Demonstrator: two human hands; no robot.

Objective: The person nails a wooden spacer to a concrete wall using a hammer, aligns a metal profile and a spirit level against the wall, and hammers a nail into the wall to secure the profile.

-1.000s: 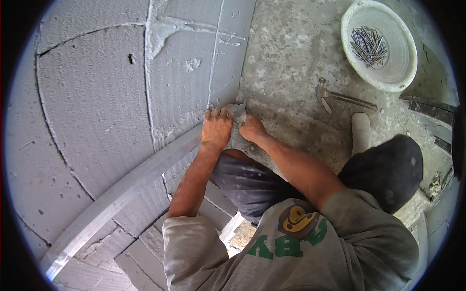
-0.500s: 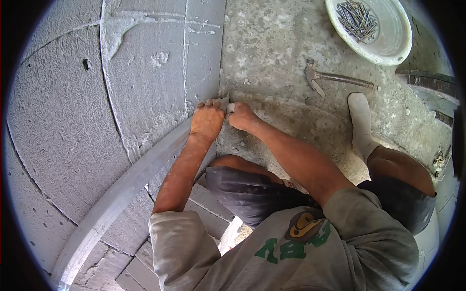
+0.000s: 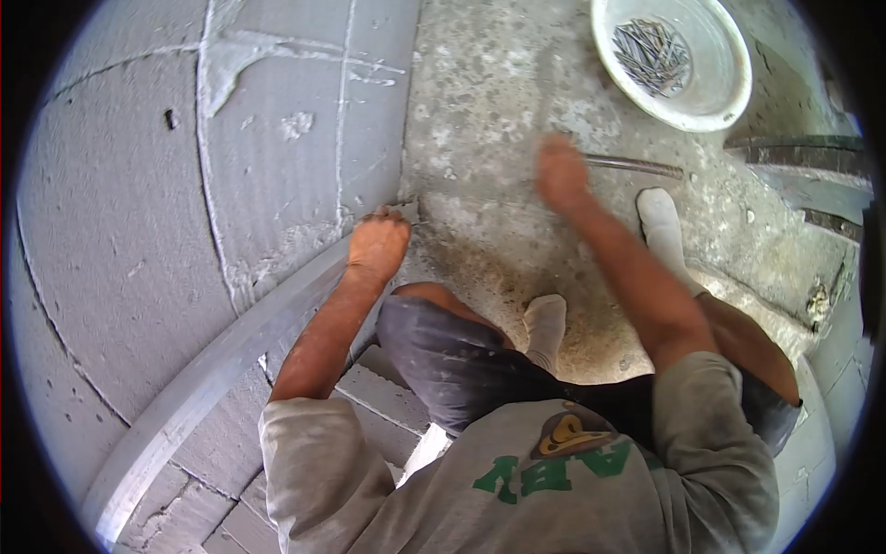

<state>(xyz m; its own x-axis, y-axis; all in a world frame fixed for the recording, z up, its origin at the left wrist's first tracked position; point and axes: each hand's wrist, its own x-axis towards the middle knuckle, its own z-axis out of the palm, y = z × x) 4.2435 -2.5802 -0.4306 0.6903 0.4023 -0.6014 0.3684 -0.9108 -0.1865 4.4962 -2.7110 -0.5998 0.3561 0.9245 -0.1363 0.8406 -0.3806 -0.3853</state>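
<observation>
My left hand (image 3: 379, 242) is closed over the upper end of a long grey metal straightedge (image 3: 217, 369), which runs along the foot of the block wall and looks curved through the lens. A small grey piece (image 3: 408, 210) sticks out beside my fingers; what it is, I cannot make out. My right hand (image 3: 561, 174) is smeared by motion over the head end of a hammer (image 3: 637, 165) lying on the concrete floor. Only the hammer's handle shows; its head is hidden, and whether my fingers touch it cannot be seen.
A white basin (image 3: 734, 88) with many nails (image 3: 652, 57) stands at the upper right. Grey block wall (image 3: 120, 222) with mortar joints rises on the left. My socked feet (image 3: 659, 217) rest on the rough floor (image 3: 480, 102). A dark curved object (image 3: 803, 152) lies at the right.
My right hand has left the straightedge's end beside my left hand and moved right, over the hammer's head. My left hand stays at the straightedge. The view has shifted slightly.
</observation>
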